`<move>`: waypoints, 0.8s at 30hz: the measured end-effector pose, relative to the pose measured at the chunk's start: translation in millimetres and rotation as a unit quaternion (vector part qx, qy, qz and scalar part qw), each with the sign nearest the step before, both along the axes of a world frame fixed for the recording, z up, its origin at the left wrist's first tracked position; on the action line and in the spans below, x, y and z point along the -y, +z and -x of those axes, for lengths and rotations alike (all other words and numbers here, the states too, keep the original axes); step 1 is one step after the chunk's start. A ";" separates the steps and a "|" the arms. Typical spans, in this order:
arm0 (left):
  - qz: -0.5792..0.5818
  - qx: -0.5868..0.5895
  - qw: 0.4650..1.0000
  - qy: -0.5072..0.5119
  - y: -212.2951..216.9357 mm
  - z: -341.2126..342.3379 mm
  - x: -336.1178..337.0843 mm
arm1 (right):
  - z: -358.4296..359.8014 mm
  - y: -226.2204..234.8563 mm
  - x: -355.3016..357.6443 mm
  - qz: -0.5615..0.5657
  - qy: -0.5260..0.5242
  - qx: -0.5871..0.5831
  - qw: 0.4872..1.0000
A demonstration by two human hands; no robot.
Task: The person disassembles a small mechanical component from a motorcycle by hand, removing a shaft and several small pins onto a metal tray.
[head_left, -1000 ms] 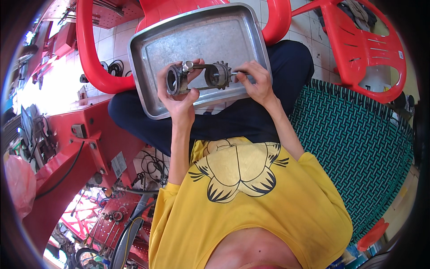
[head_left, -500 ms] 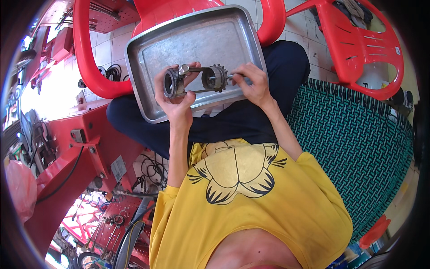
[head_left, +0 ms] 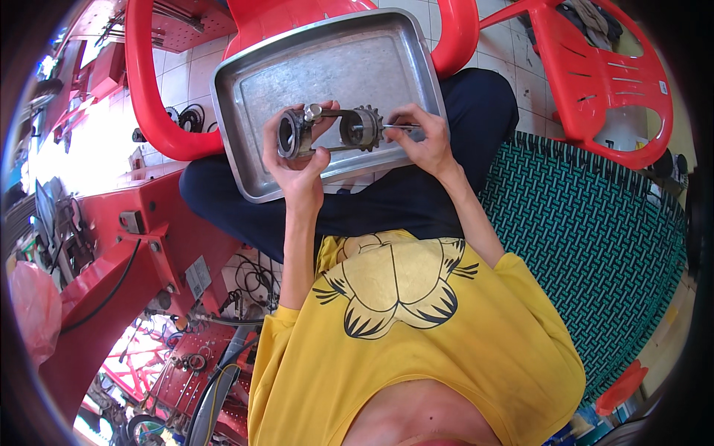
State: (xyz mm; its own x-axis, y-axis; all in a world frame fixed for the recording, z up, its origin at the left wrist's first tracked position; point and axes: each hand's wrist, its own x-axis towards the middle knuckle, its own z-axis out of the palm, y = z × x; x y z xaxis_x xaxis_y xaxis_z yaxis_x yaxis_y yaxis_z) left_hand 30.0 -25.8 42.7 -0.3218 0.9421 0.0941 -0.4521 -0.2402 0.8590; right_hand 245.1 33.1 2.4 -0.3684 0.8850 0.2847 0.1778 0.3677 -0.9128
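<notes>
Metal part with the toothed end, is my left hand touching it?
Touching. The head view shows the left hand gripping the metal part, its thumb pressed along the near side.

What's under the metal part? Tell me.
The tray, visible around the metal part; whatever lies directly beneath that part and the left hand is covered from this view.

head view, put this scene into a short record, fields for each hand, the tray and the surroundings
left hand: grips a metal part by its ring end
right hand: pinches a thin rod at the toothed end
tray: rectangular, grey metal, below the part
beyond tray: red chair
upper right: second red chair
right side: green woven surface
</notes>
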 end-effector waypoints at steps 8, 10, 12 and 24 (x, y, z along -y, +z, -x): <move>0.007 -0.018 1.000 -0.017 4.6 -3.7 -1.0 | -6.7 -0.8 -3.0 -0.010 0.016 0.068 0.998; 0.011 -0.018 1.000 -0.010 6.2 -4.2 -2.0 | 0.7 11.6 -1.0 -0.028 -0.008 0.050 0.998; 0.007 -0.020 1.000 -0.014 3.3 -4.7 -1.1 | -3.5 6.4 -2.3 -0.004 0.009 0.062 0.998; 0.003 -0.051 0.999 0.000 7.4 4.3 -13.6 | -3.7 12.1 -8.9 -0.056 0.020 0.056 0.997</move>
State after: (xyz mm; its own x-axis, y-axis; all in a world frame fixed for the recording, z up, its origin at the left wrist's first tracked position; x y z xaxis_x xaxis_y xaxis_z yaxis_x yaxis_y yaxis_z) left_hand 25.7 -12.2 50.1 -0.3107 0.9429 0.1200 -0.3617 -0.2340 0.9024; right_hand 248.8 42.1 14.5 -0.4382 0.8339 0.3355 0.2592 0.4746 -0.8412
